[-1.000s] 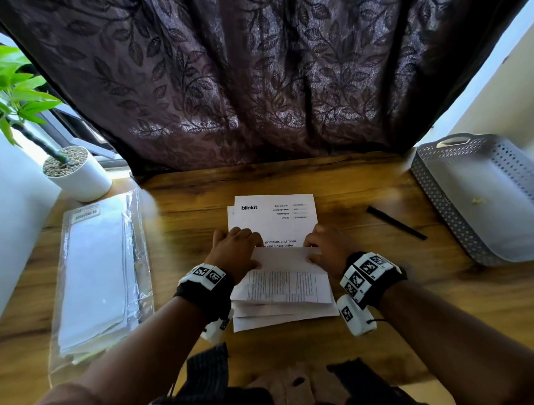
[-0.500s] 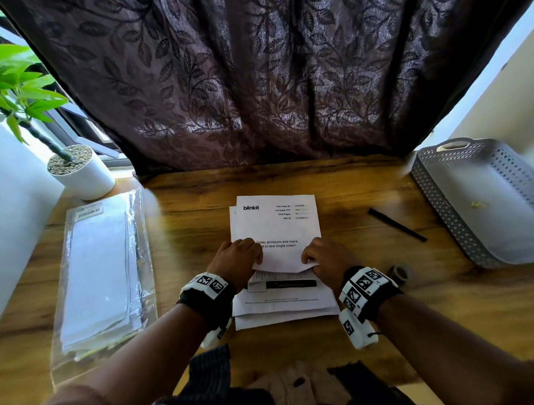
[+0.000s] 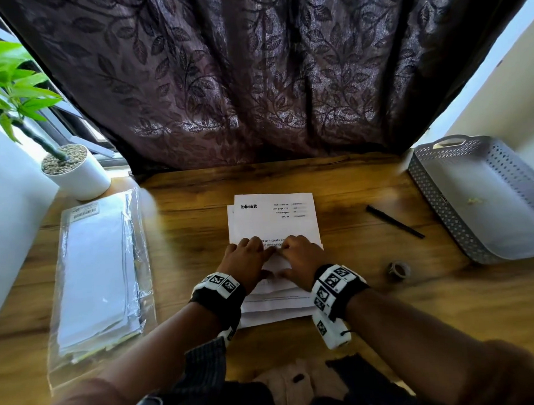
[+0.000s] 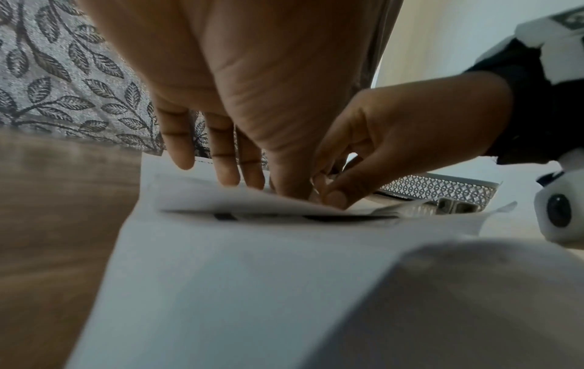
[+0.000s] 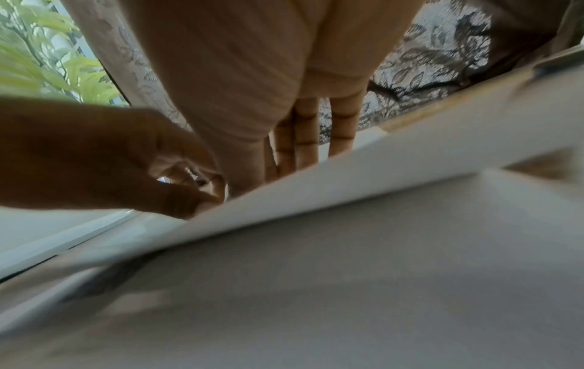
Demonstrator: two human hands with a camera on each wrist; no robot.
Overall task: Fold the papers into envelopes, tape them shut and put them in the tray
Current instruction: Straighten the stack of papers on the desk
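Note:
A stack of white papers (image 3: 276,312) lies mid-table, and the top sheet (image 3: 272,223) bears a "blinkit" print. Its near part is folded up and away from me into a flap (image 4: 252,202), still slightly raised. My left hand (image 3: 246,258) and right hand (image 3: 301,256) meet side by side at the flap's middle. Each pinches the flap's edge, thumb on the near side and fingers beyond. The left wrist view shows the right hand (image 4: 328,192) pinching, and the right wrist view shows the left hand (image 5: 196,197) pinching. A grey perforated tray (image 3: 436,188) sits at the far right, and a tape roll (image 3: 398,270) lies near it.
A black pen (image 3: 395,222) lies between the papers and the tray. A clear plastic bag of white sheets (image 3: 94,271) lies at the left, with a white plant pot (image 3: 74,174) behind it. A dark leaf-patterned curtain (image 3: 254,80) hangs along the table's far edge.
Both hands slid from the flap's outer sides to its middle and carried it farther up the sheet. The printed bar seen below the flap half a second ago is now covered.

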